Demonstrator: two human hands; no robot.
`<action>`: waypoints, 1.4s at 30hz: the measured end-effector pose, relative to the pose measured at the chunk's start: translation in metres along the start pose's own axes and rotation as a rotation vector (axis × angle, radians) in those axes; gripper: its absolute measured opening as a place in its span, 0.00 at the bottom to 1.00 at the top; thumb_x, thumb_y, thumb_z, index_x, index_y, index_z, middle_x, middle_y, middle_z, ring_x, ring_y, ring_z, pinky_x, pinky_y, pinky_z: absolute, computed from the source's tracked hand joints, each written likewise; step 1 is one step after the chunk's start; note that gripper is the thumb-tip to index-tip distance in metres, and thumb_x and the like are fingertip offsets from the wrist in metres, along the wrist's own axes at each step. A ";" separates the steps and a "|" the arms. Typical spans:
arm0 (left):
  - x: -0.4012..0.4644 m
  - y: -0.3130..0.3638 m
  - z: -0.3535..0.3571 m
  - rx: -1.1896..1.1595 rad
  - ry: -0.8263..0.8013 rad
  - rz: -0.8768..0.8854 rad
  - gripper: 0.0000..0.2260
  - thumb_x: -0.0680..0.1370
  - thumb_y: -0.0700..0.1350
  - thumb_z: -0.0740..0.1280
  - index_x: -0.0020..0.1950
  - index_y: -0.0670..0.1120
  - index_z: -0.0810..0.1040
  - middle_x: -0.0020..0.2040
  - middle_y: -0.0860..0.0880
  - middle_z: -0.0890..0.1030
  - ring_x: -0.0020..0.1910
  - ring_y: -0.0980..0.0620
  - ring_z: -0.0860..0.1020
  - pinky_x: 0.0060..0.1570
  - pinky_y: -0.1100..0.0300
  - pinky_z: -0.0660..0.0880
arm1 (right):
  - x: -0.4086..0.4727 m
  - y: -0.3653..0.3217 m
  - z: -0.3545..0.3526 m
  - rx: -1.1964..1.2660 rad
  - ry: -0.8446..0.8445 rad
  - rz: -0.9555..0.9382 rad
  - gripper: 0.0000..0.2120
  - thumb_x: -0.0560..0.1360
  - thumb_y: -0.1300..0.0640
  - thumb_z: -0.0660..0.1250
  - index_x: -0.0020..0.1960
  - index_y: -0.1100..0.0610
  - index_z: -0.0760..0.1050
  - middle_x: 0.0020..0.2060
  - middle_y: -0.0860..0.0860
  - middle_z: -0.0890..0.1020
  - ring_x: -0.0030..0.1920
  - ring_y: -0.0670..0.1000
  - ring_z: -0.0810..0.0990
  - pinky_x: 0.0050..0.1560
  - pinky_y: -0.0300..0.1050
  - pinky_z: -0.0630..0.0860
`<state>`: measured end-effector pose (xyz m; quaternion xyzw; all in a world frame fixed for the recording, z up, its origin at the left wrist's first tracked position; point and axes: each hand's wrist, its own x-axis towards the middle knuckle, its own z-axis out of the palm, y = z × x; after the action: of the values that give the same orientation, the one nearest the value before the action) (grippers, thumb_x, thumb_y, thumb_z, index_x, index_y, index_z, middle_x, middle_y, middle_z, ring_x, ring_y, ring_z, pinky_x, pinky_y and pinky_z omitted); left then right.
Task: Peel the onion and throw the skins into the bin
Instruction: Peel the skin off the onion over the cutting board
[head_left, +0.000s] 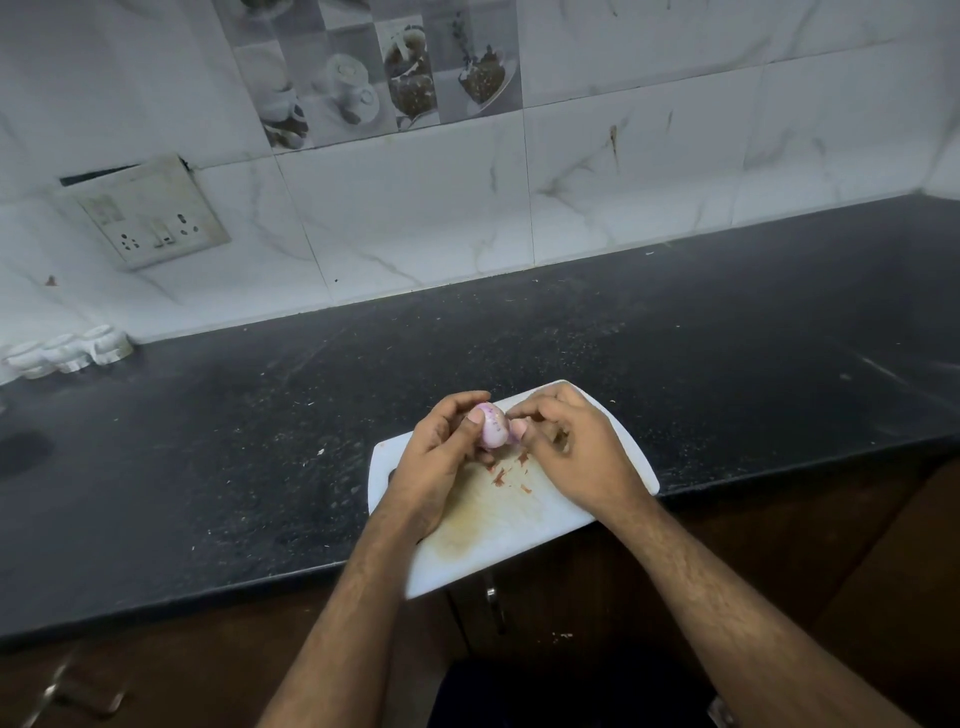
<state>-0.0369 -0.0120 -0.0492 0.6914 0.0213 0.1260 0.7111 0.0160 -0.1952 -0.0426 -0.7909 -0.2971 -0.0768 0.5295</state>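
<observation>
Head view: we look down on both hands above the board.
Fingers: left hand (441, 447) pinches the onion (492, 426) steady; right hand (566, 441) fingers (519, 429) nip at its skin.
Onion: held over the cutting board (498, 519), so we judge skin flakes (506, 474) drop there.
Desk (208, 467): dark; no bin visible.

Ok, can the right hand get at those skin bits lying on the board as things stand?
Probably yes. The skin bits lie bare on the cutting board, just beneath the right hand. Nothing covers them, though that hand is busy picking at the onion held by the left hand.
</observation>
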 end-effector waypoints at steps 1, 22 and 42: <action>-0.001 0.001 0.001 0.008 -0.006 0.007 0.12 0.85 0.45 0.65 0.66 0.43 0.80 0.57 0.45 0.85 0.50 0.49 0.83 0.47 0.55 0.80 | -0.001 -0.001 0.000 0.021 -0.014 0.002 0.06 0.78 0.55 0.72 0.54 0.50 0.84 0.49 0.42 0.82 0.48 0.40 0.81 0.48 0.31 0.76; -0.001 0.000 0.005 0.087 -0.096 -0.015 0.17 0.88 0.52 0.57 0.67 0.44 0.79 0.40 0.39 0.82 0.36 0.47 0.80 0.42 0.56 0.81 | -0.007 -0.003 0.000 0.043 0.048 0.049 0.08 0.78 0.56 0.73 0.56 0.50 0.86 0.45 0.41 0.88 0.43 0.37 0.84 0.40 0.28 0.76; -0.003 0.004 0.005 0.085 -0.191 0.027 0.12 0.88 0.43 0.59 0.70 0.43 0.76 0.41 0.40 0.75 0.34 0.53 0.74 0.42 0.56 0.77 | -0.006 -0.003 0.004 -0.124 0.068 0.100 0.02 0.75 0.52 0.74 0.46 0.50 0.83 0.37 0.43 0.83 0.38 0.47 0.81 0.42 0.45 0.81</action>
<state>-0.0391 -0.0170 -0.0459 0.7299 -0.0507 0.0683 0.6782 0.0089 -0.1932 -0.0447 -0.8329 -0.2338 -0.0951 0.4926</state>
